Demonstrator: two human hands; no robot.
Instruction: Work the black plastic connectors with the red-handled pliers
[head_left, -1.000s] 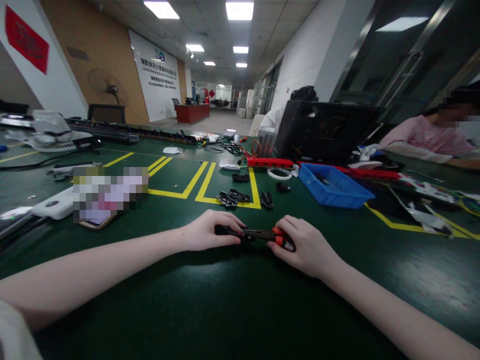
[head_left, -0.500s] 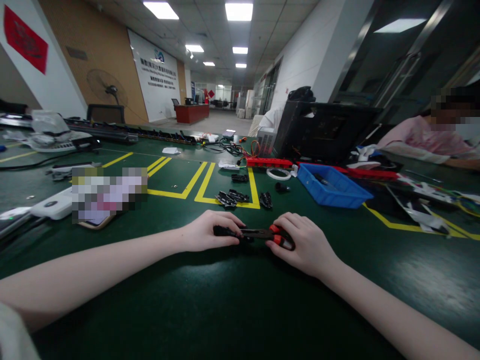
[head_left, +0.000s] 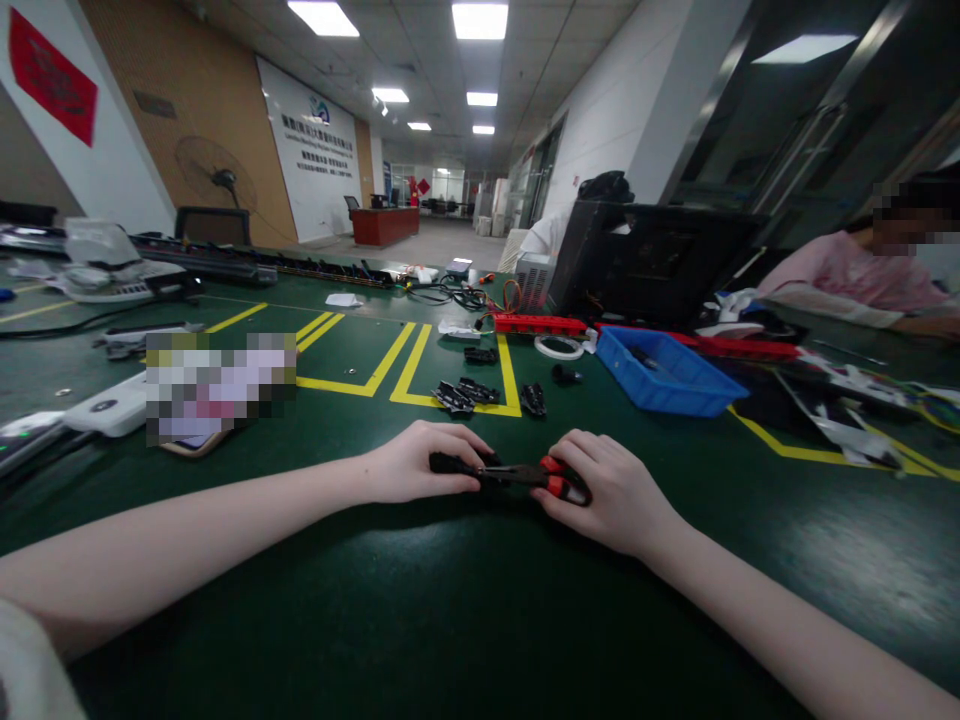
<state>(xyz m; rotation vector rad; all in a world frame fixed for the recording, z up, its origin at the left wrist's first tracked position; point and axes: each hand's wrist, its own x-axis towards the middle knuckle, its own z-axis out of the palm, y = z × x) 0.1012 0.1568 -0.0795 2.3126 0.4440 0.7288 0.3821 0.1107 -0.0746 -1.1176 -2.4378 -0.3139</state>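
My right hand [head_left: 609,490] is closed around the red and black handles of a pair of pliers [head_left: 525,473], whose jaws point left. In my left hand [head_left: 420,462] is a small black part [head_left: 450,464], pinched between thumb and fingers; its exact kind cannot be made out. The tips of the plier jaws meet the black part at my left fingertips, which partly hide the contact. Beyond my hands lie several small black parts with metallic bits [head_left: 465,394], and another such part [head_left: 533,399] rests to their right.
A blue tray [head_left: 667,395] with a dark item inside stands at the right. A pixelated phone [head_left: 196,447] and a white device [head_left: 112,405] lie at the left. Farther back are a white ring [head_left: 559,347], cables and a black case [head_left: 645,265]. A person [head_left: 847,265] sits at far right.
The pliers' jaws look slightly closer together and the handles have shifted a little. Both hands stay in nearly the same place, still holding the black part and the pliers.
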